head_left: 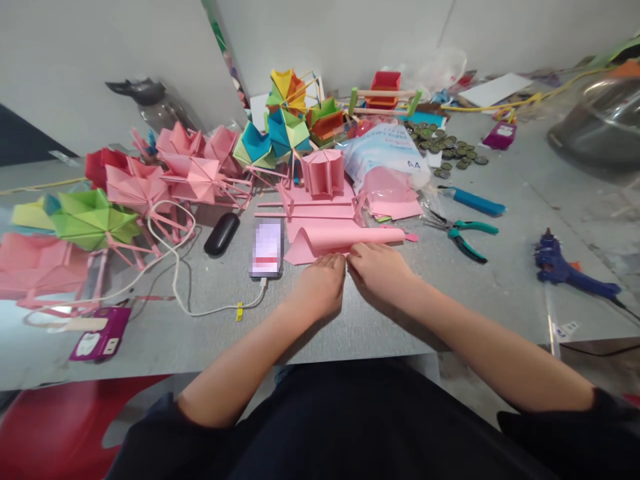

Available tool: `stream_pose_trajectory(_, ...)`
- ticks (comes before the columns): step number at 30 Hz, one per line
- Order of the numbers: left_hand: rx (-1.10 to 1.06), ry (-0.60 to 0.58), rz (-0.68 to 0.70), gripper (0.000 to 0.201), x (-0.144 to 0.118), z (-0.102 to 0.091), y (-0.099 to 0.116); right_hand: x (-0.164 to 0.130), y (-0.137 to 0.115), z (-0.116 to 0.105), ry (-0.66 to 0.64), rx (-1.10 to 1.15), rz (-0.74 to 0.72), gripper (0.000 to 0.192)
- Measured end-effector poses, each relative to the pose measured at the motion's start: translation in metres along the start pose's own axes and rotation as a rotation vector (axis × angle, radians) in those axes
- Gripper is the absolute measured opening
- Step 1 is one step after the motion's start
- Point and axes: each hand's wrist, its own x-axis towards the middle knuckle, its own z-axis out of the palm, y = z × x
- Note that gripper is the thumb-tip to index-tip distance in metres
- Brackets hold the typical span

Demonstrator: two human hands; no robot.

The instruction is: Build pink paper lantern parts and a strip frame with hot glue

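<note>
A pink paper sheet (340, 239) lies on the grey table, near the middle, just right of a phone. It is partly rolled: its far part curls into a loose tube stretching rightward to a narrow tip, while its near edge lies flat, pressed under fingertips of both hands.

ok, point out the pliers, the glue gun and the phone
pliers (463, 235), head view, on the green handles
glue gun (560, 263), head view, on the blue body
phone (267, 249), head view, on the middle of its screen
</note>
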Motion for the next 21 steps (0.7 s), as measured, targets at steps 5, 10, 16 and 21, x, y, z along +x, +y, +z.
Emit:
stream_pose_trajectory(5,-0.008,0.081,-0.014,0.026,-0.001,0.000,-0.002,0.015,0.005,0.010,0.065,-0.010,0.041,0.026)
stream_pose_trajectory(10,-0.034,0.106,-0.031,0.026,0.000,0.000,-0.004,0.026,0.010,0.020,0.106,-0.041,0.020,0.025)
stream_pose_trajectory(16,-0.042,0.155,0.050,0.027,-0.019,0.004,0.007,0.002,0.004,0.021,0.142,-0.092,-0.021,0.023)
stream_pose_trajectory(21,-0.052,0.218,0.174,0.038,-0.057,0.010,0.027,-0.046,-0.008,0.027,0.207,-0.118,-0.074,0.022)
